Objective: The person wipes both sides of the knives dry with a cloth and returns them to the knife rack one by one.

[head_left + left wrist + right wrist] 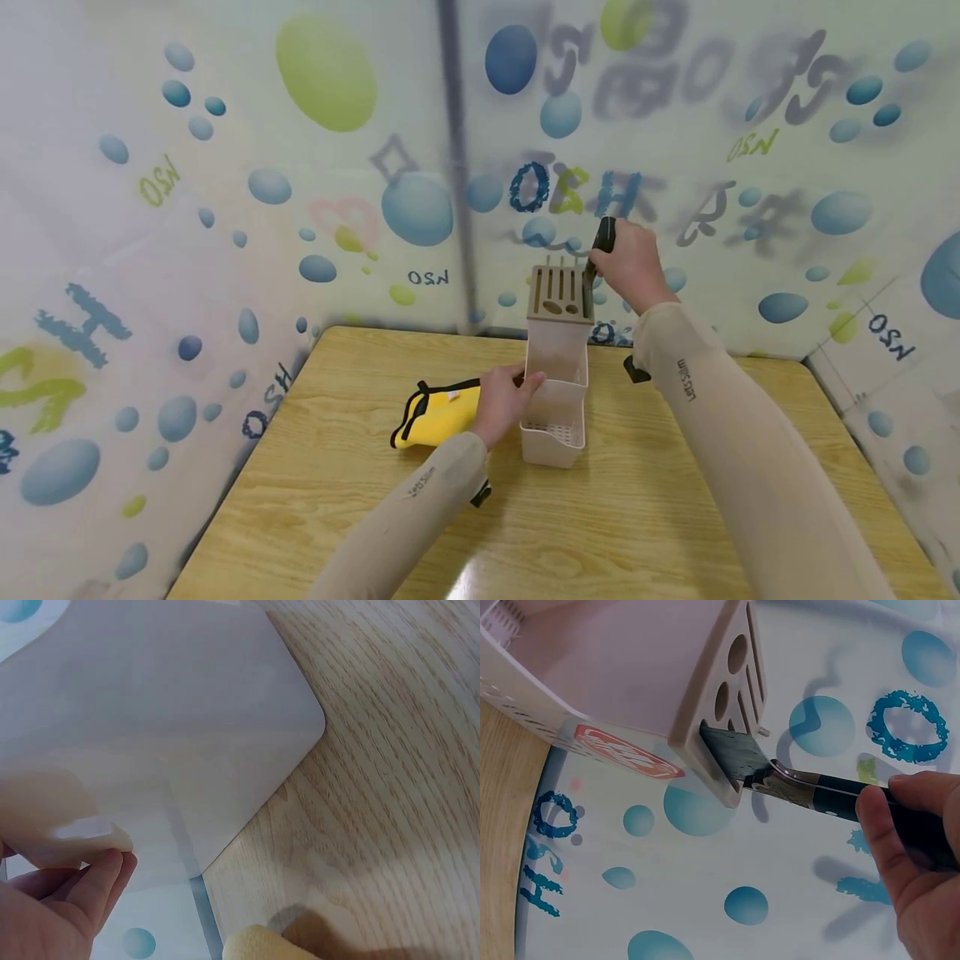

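Note:
A pale plastic knife holder (557, 354) with a brown slotted top (561, 310) stands upright on the table in the head view. My right hand (634, 265) grips a knife by its black handle (604, 235), above the top's right side. In the right wrist view the knife's blade (731, 754) is partly inside the end slot, with some of its metal still showing outside. My left hand (502, 406) holds the holder's left side, thumb toward the front; in the left wrist view its fingertips (105, 862) pinch the wall's edge.
A yellow fabric item (438, 417) with black edging lies left of the holder, partly behind my left hand. The wooden table (322, 508) meets a wall (360, 275) printed with bubbles and letters just behind the holder.

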`<state>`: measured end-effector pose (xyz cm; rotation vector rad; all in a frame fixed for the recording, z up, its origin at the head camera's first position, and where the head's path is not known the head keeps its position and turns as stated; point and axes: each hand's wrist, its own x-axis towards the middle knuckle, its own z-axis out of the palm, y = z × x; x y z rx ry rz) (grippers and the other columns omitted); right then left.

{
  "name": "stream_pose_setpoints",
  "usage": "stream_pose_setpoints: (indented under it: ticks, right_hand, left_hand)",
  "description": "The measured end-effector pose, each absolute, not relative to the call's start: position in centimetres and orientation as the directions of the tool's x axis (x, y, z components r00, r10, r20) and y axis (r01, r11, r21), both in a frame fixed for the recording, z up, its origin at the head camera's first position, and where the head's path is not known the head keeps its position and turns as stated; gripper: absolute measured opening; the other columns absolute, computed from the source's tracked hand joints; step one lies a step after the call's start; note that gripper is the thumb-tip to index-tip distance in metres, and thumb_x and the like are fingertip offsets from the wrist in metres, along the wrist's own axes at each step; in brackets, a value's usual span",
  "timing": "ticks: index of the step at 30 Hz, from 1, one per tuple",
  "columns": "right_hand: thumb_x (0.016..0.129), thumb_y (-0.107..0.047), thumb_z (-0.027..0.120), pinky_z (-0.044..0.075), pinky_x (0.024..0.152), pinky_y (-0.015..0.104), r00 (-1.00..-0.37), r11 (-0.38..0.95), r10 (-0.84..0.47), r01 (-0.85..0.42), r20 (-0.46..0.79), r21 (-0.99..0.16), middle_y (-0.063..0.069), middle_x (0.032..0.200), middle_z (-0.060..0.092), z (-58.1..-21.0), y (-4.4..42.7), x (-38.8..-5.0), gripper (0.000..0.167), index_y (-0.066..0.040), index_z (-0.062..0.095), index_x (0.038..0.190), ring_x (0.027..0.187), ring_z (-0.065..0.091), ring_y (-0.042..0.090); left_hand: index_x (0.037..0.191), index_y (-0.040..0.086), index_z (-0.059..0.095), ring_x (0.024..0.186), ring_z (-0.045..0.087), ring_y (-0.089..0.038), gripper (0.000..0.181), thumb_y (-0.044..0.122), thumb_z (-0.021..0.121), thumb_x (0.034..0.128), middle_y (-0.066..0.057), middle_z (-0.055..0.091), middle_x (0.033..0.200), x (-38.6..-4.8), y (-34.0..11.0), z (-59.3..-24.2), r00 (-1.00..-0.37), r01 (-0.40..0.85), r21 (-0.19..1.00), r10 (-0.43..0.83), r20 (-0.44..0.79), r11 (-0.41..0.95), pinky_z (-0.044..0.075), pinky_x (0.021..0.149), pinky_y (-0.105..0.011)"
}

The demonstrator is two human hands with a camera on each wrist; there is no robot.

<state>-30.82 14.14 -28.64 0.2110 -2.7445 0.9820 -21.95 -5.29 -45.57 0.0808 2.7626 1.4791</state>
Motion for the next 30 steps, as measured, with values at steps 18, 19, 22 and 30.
stream_pose_setpoints:
  ticks: [18,19,22,30]
  right_hand:
    - [0.105,-0.015,0.057,0.053,0.071,0.050,-0.961,0.779,-0.068,-0.219,0.269,-0.587,0.028,0.101,0.057,-29.9,13.9,-31.2,0.026,0.010,0.053,0.113,0.087,0.060,0.042]
    - [0.105,-0.015,0.057,0.053,0.071,0.050,-0.959,0.779,-0.066,-0.222,0.275,-0.587,0.028,0.101,0.057,-30.0,13.8,-31.2,0.026,0.010,0.053,0.112,0.087,0.060,0.042]
    - [0.105,-0.014,0.058,0.054,0.074,0.053,-0.954,0.776,-0.063,-0.232,0.294,-0.586,0.030,0.104,0.057,-30.2,13.8,-31.2,0.028,0.011,0.054,0.114,0.091,0.060,0.044]
    - [0.105,-0.012,0.058,0.056,0.082,0.056,-0.945,0.765,-0.060,-0.250,0.321,-0.593,0.032,0.110,0.057,-30.8,13.8,-31.2,0.029,0.014,0.054,0.118,0.099,0.060,0.047]
  left_hand:
    - [0.136,0.008,0.069,0.091,0.070,-0.012,0.043,0.035,0.065,0.1032,-0.008,0.076,0.118,-22.0,-5.2,-45.6,-0.999,0.045,0.821,0.050,0.020,0.569,0.063,0.084,-0.031]
    - [0.135,0.008,0.069,0.090,0.069,-0.012,0.043,0.035,0.065,0.1033,-0.008,0.076,0.118,-21.9,-5.2,-45.6,-0.999,0.045,0.821,0.051,0.019,0.569,0.063,0.084,-0.031]
    - [0.135,0.008,0.070,0.090,0.069,-0.012,0.042,0.035,0.064,0.1037,-0.008,0.077,0.117,-21.9,-5.3,-45.5,-0.998,0.049,0.821,0.055,0.022,0.569,0.063,0.084,-0.032]
    - [0.135,0.006,0.069,0.095,0.071,-0.014,0.041,0.033,0.064,0.1040,-0.010,0.076,0.120,-21.9,-5.2,-45.5,-0.998,0.051,0.820,0.055,0.023,0.571,0.063,0.088,-0.036]
